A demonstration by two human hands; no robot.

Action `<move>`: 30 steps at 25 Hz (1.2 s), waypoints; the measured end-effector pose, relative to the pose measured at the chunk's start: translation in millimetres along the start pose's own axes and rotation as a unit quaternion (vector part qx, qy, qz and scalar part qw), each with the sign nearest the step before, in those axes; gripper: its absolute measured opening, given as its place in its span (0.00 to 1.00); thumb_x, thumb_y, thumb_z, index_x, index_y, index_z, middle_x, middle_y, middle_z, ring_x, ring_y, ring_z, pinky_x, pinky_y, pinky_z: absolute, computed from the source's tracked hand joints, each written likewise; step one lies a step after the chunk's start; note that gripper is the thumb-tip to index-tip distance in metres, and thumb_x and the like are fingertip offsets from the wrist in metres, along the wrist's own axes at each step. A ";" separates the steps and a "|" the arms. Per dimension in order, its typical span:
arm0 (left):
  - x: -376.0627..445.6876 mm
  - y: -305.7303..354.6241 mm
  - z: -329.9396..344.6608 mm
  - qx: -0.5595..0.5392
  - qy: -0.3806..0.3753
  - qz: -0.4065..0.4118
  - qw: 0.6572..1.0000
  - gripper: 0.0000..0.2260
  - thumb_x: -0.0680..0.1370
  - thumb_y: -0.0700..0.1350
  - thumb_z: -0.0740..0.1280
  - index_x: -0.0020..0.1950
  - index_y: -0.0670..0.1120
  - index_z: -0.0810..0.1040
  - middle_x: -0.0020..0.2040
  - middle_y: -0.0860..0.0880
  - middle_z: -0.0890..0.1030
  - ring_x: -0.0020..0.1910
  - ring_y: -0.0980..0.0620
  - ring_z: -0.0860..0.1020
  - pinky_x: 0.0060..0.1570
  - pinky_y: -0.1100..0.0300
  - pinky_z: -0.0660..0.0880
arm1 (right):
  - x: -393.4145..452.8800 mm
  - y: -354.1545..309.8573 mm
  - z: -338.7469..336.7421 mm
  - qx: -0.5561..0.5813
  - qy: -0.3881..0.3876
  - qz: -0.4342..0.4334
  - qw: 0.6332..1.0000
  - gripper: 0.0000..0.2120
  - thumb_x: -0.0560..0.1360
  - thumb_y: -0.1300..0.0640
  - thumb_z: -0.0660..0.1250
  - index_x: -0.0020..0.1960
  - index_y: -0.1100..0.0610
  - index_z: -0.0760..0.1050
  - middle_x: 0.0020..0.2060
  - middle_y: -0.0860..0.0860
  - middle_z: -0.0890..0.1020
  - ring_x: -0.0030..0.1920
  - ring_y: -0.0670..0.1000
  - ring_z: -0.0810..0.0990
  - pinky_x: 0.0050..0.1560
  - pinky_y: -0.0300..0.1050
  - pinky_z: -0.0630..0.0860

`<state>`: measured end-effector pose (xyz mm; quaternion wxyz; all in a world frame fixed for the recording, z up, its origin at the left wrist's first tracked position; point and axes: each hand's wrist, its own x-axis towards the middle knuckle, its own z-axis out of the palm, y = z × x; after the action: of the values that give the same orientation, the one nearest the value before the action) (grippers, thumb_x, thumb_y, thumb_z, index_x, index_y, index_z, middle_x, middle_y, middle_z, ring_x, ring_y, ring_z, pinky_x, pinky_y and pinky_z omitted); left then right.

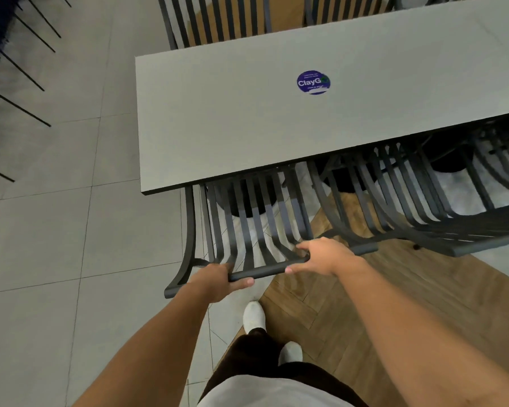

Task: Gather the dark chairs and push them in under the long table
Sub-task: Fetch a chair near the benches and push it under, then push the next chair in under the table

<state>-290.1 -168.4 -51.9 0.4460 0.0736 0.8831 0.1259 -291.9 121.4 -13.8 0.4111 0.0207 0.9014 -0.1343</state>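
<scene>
A dark slatted chair [247,224] stands at the near left end of the long grey table [218,118], its seat mostly hidden under the tabletop. My left hand [218,282] grips the left part of the chair's top rail [265,271]. My right hand [323,255] grips the rail's right end. To the right, two more dark slatted chairs [409,201] sit tucked under the same table edge.
A round blue sticker [313,82] lies on the tabletop. More dark chair backs [206,19] stand along the table's far side. Thin black rods [18,63] cross the tiled floor at far left. My white shoes [254,315] stand where tile meets wood flooring.
</scene>
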 end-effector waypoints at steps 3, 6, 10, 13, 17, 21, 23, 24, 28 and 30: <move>4.5 26.8 -18.6 -0.004 0.022 0.035 0.999 0.42 0.75 0.77 0.54 0.79 0.50 0.65 0.68 0.44 0.78 0.65 0.45 0.77 0.66 0.47 0.74 | -19.5 25.4 -17.0 0.077 0.086 0.028 0.993 0.38 0.76 0.25 0.57 0.74 0.50 0.72 0.67 0.53 0.79 0.65 0.56 0.77 0.63 0.55 0.76; 16.3 80.3 -37.7 0.037 0.063 0.071 0.995 0.30 0.80 0.70 0.56 0.73 0.52 0.72 0.62 0.48 0.81 0.57 0.48 0.80 0.56 0.51 0.78 | -39.7 70.8 -32.9 0.116 0.175 0.061 0.976 0.23 0.83 0.37 0.58 0.67 0.50 0.77 0.58 0.51 0.84 0.56 0.54 0.81 0.57 0.53 0.79; 24.6 178.1 -46.0 0.063 0.086 0.145 0.984 0.19 0.85 0.60 0.57 0.66 0.50 0.78 0.54 0.49 0.83 0.49 0.51 0.81 0.54 0.50 0.79 | -72.3 146.7 -46.8 0.127 0.216 0.115 0.961 0.19 0.84 0.42 0.58 0.67 0.50 0.78 0.57 0.51 0.84 0.56 0.55 0.81 0.55 0.52 0.78; 30.8 262.1 -39.4 0.072 0.098 0.188 0.975 0.18 0.85 0.57 0.58 0.66 0.48 0.79 0.54 0.49 0.84 0.46 0.51 0.81 0.50 0.53 0.79 | -97.8 220.7 -52.4 0.128 0.235 0.141 0.953 0.18 0.84 0.43 0.58 0.66 0.50 0.78 0.58 0.51 0.84 0.56 0.56 0.81 0.55 0.54 0.79; 35.4 359.0 -8.6 0.057 0.112 0.207 0.970 0.18 0.86 0.56 0.58 0.67 0.47 0.79 0.57 0.48 0.84 0.50 0.49 0.80 0.52 0.53 0.78 | -130.4 315.2 -60.1 0.112 0.251 0.140 0.951 0.19 0.84 0.43 0.59 0.68 0.51 0.77 0.60 0.52 0.82 0.58 0.57 0.80 0.56 0.54 0.78; 40.9 445.6 24.5 0.057 0.106 0.209 0.970 0.19 0.86 0.57 0.57 0.67 0.47 0.78 0.55 0.48 0.83 0.45 0.50 0.78 0.46 0.57 0.75 | -153.2 402.7 -68.3 0.101 0.244 0.138 0.955 0.22 0.83 0.42 0.60 0.72 0.52 0.74 0.65 0.52 0.79 0.64 0.56 0.78 0.57 0.53 0.76; 45.5 477.2 37.4 0.056 0.103 0.218 0.969 0.19 0.86 0.57 0.57 0.67 0.47 0.79 0.57 0.48 0.83 0.50 0.49 0.80 0.50 0.55 0.78 | -158.4 435.3 -72.7 0.093 0.239 0.137 0.957 0.24 0.82 0.41 0.61 0.73 0.51 0.73 0.67 0.53 0.78 0.67 0.57 0.76 0.61 0.55 0.76; 47.6 489.2 41.6 0.060 0.099 0.220 0.969 0.19 0.86 0.57 0.57 0.66 0.47 0.79 0.56 0.48 0.83 0.52 0.48 0.81 0.52 0.54 0.78 | -159.9 447.4 -75.0 0.091 0.235 0.138 0.958 0.24 0.82 0.41 0.62 0.74 0.51 0.72 0.68 0.53 0.77 0.68 0.57 0.75 0.62 0.55 0.76; 67.6 526.5 44.1 0.079 0.082 0.224 0.968 0.18 0.86 0.57 0.57 0.65 0.48 0.79 0.53 0.49 0.83 0.50 0.48 0.80 0.51 0.53 0.78 | -155.4 482.4 -88.5 0.093 0.226 0.152 0.958 0.24 0.81 0.41 0.64 0.74 0.50 0.72 0.69 0.52 0.76 0.69 0.56 0.74 0.63 0.56 0.76; 83.3 537.7 40.3 0.084 0.077 0.225 0.968 0.17 0.86 0.57 0.57 0.64 0.49 0.79 0.51 0.50 0.83 0.48 0.50 0.80 0.51 0.53 0.79 | -146.4 492.9 -95.4 0.089 0.221 0.162 0.958 0.24 0.81 0.43 0.66 0.74 0.50 0.72 0.68 0.50 0.75 0.68 0.56 0.74 0.63 0.56 0.76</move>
<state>-297.3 372.9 15.9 0.3291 0.2980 0.8827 0.1539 -192.5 631.5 44.2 0.2146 0.2321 0.9386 -0.1380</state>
